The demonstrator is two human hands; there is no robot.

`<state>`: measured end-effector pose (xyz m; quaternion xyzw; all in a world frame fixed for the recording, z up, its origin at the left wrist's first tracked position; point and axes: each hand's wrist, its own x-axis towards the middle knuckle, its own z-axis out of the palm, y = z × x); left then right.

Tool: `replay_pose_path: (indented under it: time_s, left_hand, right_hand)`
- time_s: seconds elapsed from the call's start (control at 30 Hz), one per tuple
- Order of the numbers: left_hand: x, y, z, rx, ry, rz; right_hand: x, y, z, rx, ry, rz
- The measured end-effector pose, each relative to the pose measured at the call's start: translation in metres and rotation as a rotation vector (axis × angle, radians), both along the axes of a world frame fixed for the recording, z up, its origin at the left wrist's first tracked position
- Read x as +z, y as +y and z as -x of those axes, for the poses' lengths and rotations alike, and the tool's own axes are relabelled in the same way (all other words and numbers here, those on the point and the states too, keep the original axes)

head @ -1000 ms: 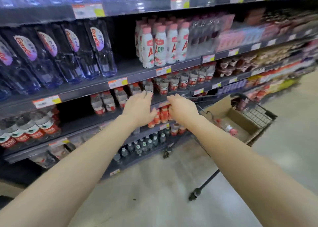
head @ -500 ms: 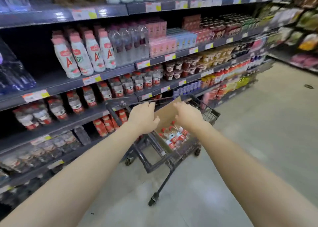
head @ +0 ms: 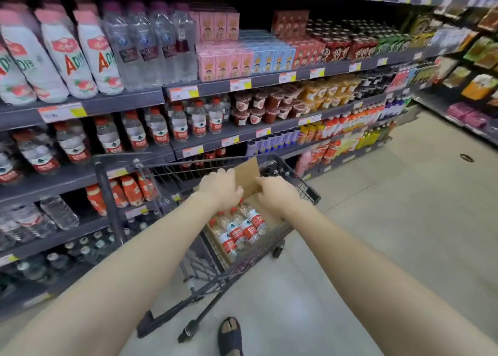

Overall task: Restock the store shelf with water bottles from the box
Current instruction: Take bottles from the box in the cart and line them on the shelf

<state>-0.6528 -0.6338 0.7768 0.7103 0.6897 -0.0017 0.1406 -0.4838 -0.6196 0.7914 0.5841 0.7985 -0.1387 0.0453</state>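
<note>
Your left hand (head: pixel 221 187) and right hand (head: pixel 277 194) curl their fingers at the box flap (head: pixel 249 176) in the cart (head: pixel 304 191) at centre frame, though you cannot tell whether they grip it, and the water bottles (head: pixel 239 227) just below are likely heavy, slick and squashy, so grasp their labelled middles.

In a black wire shopping cart (head: pixel 304 191), the left hand (head: pixel 219 187) curls over the raised far flap of a brown cardboard box (head: pixel 249 176). The right hand (head: pixel 279 195) touches the flap's right edge, above red-labelled clear plastic water bottles (head: pixel 239 229).
</note>
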Motion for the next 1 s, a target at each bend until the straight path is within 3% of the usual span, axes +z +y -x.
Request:
replay_pose_path:
  time_s: [0.53,0.77,1.0]
  left_hand:
    - [-0.143,0.153,-0.027,0.351,-0.146,0.352]
    - [-0.218,0.189,-0.046,0.62,-0.253,0.504]
    - [-0.313,0.221,-0.058,0.764,-0.314,0.589]
  right_hand:
    - [-0.132,0.212,-0.017,0.193,-0.174,0.373]
    - [-0.224,0.297,-0.022,0.243,-0.174,0.551]
    - [-0.342,0.318,-0.025,0.238,-0.239,0.689]
